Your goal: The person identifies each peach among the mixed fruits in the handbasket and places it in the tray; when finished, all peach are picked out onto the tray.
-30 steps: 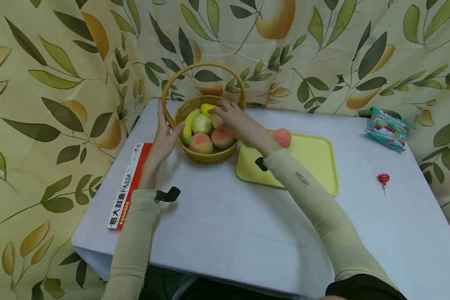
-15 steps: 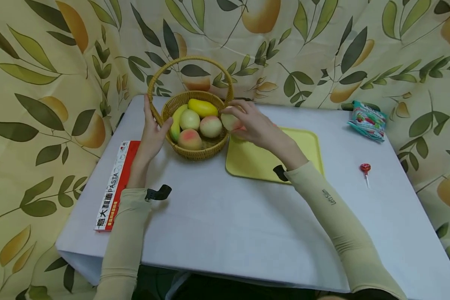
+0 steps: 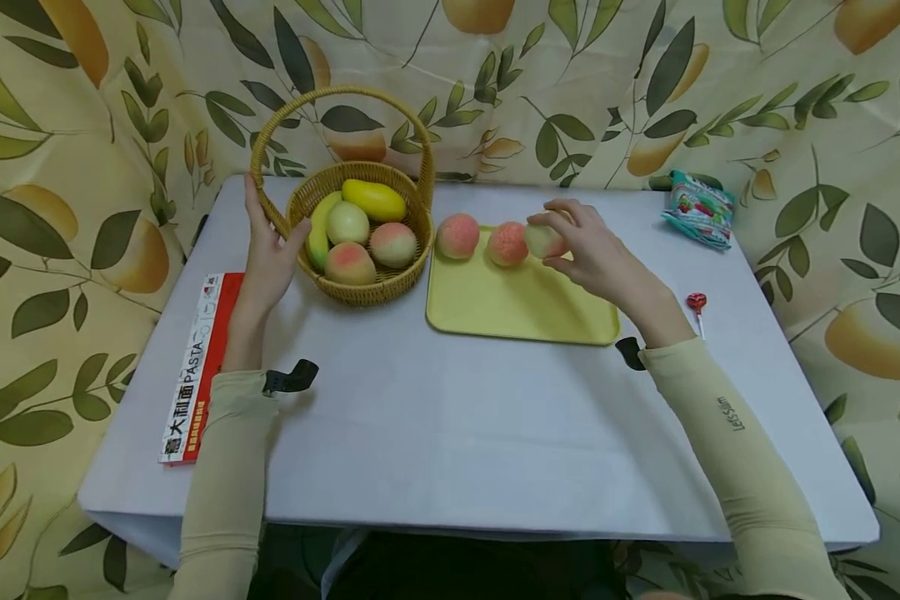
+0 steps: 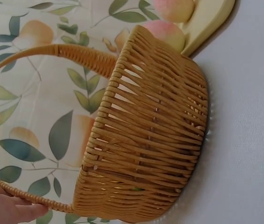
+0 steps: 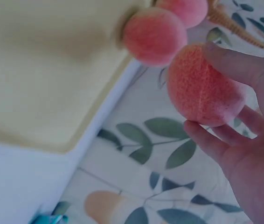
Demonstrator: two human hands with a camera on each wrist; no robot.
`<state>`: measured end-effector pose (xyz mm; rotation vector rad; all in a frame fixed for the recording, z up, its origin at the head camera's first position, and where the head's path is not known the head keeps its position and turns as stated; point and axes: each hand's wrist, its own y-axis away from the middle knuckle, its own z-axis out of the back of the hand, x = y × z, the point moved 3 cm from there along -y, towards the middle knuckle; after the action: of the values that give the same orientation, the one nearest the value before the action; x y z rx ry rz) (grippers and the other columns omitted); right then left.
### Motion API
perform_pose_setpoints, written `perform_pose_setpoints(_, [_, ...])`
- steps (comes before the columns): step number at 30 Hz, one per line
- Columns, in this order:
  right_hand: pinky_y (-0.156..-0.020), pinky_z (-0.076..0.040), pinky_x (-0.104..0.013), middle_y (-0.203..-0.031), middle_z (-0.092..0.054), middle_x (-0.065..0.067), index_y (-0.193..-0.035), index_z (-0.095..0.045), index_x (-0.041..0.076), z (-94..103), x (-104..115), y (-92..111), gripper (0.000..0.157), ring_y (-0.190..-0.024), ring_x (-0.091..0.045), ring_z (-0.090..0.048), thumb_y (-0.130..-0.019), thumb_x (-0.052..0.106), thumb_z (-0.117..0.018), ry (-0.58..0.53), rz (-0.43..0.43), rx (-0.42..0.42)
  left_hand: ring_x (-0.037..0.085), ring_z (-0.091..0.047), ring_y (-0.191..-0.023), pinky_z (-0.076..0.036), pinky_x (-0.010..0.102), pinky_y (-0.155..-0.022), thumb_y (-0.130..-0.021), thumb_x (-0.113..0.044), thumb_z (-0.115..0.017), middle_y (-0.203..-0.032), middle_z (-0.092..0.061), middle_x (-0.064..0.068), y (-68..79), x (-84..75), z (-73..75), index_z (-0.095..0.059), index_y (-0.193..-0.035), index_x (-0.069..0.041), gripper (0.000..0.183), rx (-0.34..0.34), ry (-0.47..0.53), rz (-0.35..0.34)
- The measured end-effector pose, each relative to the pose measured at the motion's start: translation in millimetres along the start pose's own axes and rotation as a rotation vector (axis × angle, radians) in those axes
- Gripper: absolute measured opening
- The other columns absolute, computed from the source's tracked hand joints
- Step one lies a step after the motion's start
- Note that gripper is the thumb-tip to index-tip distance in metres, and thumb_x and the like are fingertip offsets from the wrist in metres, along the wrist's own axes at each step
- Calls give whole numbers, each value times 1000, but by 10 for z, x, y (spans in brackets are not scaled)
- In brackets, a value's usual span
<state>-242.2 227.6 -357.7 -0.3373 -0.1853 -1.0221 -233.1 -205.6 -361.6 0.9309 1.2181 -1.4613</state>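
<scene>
My right hand [image 3: 592, 258] holds a peach [image 5: 204, 86] between thumb and fingertips, over the back of the yellow tray [image 3: 525, 308]. In the head view this peach shows its pale side; the right wrist view shows its pink-red side. Two more pink peaches [image 3: 459, 236] sit at the tray's back left. A wicker basket [image 3: 367, 293] stands left of the tray. Inside lie two peaches [image 3: 350, 264], a round pale green fruit [image 3: 347, 223], a banana [image 3: 319, 237] and a yellow oblong fruit [image 3: 375, 201]. My left hand [image 3: 266, 262] rests against the left base of the basket's handle, fingers extended and thumb spread.
A red and white pasta box [image 3: 202, 367] lies on the white table at the left, beside my left forearm. Toward the right are a red lollipop [image 3: 696, 303] and a teal snack bag [image 3: 699, 210]. A leaf-patterned cloth [image 3: 495, 108] hangs behind the table.
My right hand has carried the peach from inside the basket, out over its right rim, to the back of the tray. My left hand stays at the basket handle. The head view has shifted right.
</scene>
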Motion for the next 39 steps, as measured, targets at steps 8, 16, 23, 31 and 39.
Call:
perform_pose_setpoints(8, [-108, -41, -65, -147, -45, -27, -136, -60, 6, 32, -380, 219, 53, -132, -49, -41, -87, -6, -75, 78, -72, 4, 17, 15, -161, -4, 57, -131, -104, -20, -56, -172, 25, -3, -52, 185, 32, 22, -162, -27, 97, 24, 0, 14])
perform_pose_setpoints(16, [-105, -41, -70, -146, -49, -24, -133, -62, 9, -63, -538, 172, 50, -136, -47, -41, -87, -9, -72, 266, -97, 41, 20, 15, -161, -3, 58, -131, -104, -19, -55, -172, 25, -1, 35, -1, 2, 21, -163, -24, 96, 42, 24, 13])
perform_pose_setpoints(23, [-101, -44, -67, -144, -52, -20, -128, -65, 10, -192, -576, 85, 38, -136, -44, -42, -93, -4, -67, 386, -42, 66, 21, 15, -162, -4, 58, -131, -104, -17, -55, -172, 25, -1, 43, -8, 12, 20, -163, -24, 96, 40, 17, 16])
perform_pose_setpoints(31, [-104, -43, -63, -141, -56, -22, -128, -67, 9, -317, -576, 89, 35, -134, -44, -44, -94, -3, -67, 442, -17, 123, 19, 14, -161, -5, 58, -131, -104, -18, -56, -172, 24, -3, -38, 204, 39, 20, -163, -28, 96, 26, 3, -1])
perform_pose_setpoints(39, [-107, -39, -64, -142, -55, -22, -130, -66, 9, -369, -576, 103, 35, -136, -44, -42, -96, -1, -65, 409, 30, 100, 18, 14, -161, -6, 59, -130, -105, -19, -55, -172, 24, -4, -44, 215, 35, 20, -162, -30, 96, 17, -17, -3])
